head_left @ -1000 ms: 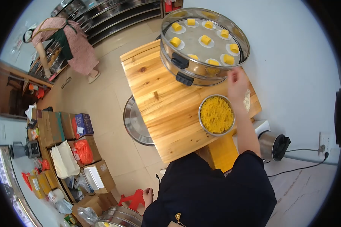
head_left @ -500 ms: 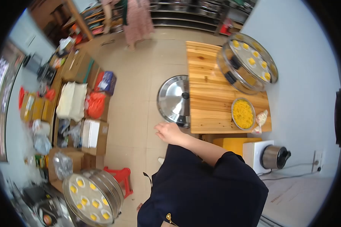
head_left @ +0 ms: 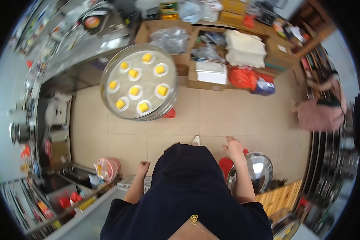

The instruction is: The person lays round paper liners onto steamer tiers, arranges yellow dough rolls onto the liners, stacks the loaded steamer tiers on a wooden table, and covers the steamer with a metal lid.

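Observation:
My right hand [head_left: 233, 149] hangs over the floor with its fingers apart and nothing in it. Just beyond its wrist, a round steel lid [head_left: 261, 170] rests by a red stool [head_left: 225, 165]; my forearm covers part of the lid. My left hand [head_left: 143, 168] hangs at my other side, its fingers loosely curled with nothing visible in them. Ahead to the left is a stacked round steamer [head_left: 122, 85], apart from both hands. Yellow blocks [head_left: 134, 91] on white paper rounds are spread over its top tier. A bit of red stool shows under the steamer.
Cardboard boxes [head_left: 208, 83] line the far side, with a red plastic bag [head_left: 243, 78] among them. A steel counter [head_left: 64, 60] runs along the left. A pink bin [head_left: 109, 169] stands near my left. Another person [head_left: 322, 114] is at far right. A wooden table [head_left: 282, 196] is at lower right.
My view has swung left, so the steamer is now ahead and the wooden table has slid to the lower right. My left hand has come into view.

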`<state>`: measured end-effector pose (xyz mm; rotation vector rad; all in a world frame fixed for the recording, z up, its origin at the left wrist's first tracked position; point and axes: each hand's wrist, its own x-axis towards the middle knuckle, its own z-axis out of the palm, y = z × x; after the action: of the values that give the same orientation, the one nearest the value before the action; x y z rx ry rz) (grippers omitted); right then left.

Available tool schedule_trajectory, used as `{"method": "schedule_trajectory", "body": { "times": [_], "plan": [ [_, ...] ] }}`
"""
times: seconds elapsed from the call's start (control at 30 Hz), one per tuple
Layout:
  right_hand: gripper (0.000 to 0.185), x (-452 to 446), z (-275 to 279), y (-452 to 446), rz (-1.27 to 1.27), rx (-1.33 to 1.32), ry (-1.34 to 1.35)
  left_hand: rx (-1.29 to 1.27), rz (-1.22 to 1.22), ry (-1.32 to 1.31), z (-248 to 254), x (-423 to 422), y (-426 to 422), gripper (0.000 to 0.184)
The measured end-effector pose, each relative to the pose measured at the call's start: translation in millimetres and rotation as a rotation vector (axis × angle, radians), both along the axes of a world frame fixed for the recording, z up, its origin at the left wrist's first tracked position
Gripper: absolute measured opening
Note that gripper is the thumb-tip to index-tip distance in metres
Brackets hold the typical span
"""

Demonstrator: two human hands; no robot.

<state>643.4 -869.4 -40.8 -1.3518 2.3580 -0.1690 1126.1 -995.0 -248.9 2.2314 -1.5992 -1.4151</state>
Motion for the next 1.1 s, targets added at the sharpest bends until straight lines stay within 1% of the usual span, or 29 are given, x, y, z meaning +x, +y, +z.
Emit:
{"method": "schedule_trajectory", "body": {
  "times": [0.07, 0.13, 0.17, 0.2, 0.27, 0.33, 0.37, 0.4, 0.47, 0.57, 0.6, 0.63, 0.67, 0.73, 0.77, 0.83, 0.9, 0.97, 1.0, 1.07, 1.1],
  "plan": [
    [0.039, -6, -1, -43, 0.084, -0.045, -0.003, 0.104, 0.255, 0.140, 27, -22, -15, 0.035],
    [0.039, -5, -6, -83, 0.160, -0.073, -0.040, 0.151, 0.461, 0.258, 27, -25, -36, 0.047],
    [0.040, -3, -8, -105, 0.190, -0.084, -0.057, 0.119, 0.530, 0.317, 33, -27, -53, 0.054],
    [0.042, 0, -12, -127, 0.199, -0.086, -0.138, 0.084, 0.595, 0.375, 44, -30, -73, 0.061],
    [0.046, 9, -31, -171, 0.204, -0.092, -0.299, -0.052, 0.662, 0.411, 69, -39, -119, 0.066],
    [0.049, 16, -94, -216, 0.094, -0.155, -0.525, -0.113, 0.659, 0.414, 79, -33, -174, 0.074],
    [0.050, 21, -115, -234, 0.031, -0.184, -0.639, -0.119, 0.655, 0.408, 86, -31, -201, 0.077],
    [0.050, 30, -116, -254, -0.126, -0.158, -0.731, -0.126, 0.646, 0.406, 94, -29, -230, 0.080],
    [0.049, 54, -115, -291, -0.446, -0.107, -0.899, -0.129, 0.600, 0.356, 108, -29, -283, 0.076],
    [0.045, 81, -137, -327, -0.684, -0.069, -0.944, -0.112, 0.533, 0.275, 106, -19, -344, 0.068],
    [0.050, 83, -140, -335, -0.653, -0.017, -0.980, -0.103, 0.508, 0.248, 101, -17, -364, 0.065],
    [0.054, 85, -142, -339, -0.624, 0.038, -1.017, -0.064, 0.503, 0.274, 96, -12, -380, 0.053],
    [0.058, 88, -145, -343, -0.593, 0.091, -1.055, -0.011, 0.465, 0.258, 91, -7, -391, 0.049],
    [0.051, 96, -149, -347, -0.651, 0.067, -1.059, 0.093, 0.390, 0.218, 85, 1, -405, 0.042],
    [0.048, 100, -152, -348, -0.679, 0.056, -1.063, 0.130, 0.386, 0.235, 83, 4, -409, 0.042],
    [0.038, 102, -156, -349, -0.643, -0.010, -1.011, 0.199, 0.378, 0.265, 83, 4, -415, 0.044],
    [0.032, 107, -164, -344, -0.631, -0.078, -0.953, 0.164, 0.371, 0.334, 91, -6, -412, 0.048],
    [0.028, 111, -186, -338, -0.638, -0.152, -0.883, 0.126, 0.379, 0.395, 97, -13, -407, 0.051],
    [0.029, 111, -182, -337, -0.627, -0.150, -0.846, 0.106, 0.390, 0.418, 97, -11, -405, 0.053],
    [0.032, 109, -152, -334, -0.601, -0.139, -0.771, 0.083, 0.391, 0.469, 98, -9, -403, 0.054],
    [0.033, 111, -151, -329, -0.608, -0.139, -0.774, 0.080, 0.386, 0.495, 98, -5, -400, 0.053]
  ]
}}
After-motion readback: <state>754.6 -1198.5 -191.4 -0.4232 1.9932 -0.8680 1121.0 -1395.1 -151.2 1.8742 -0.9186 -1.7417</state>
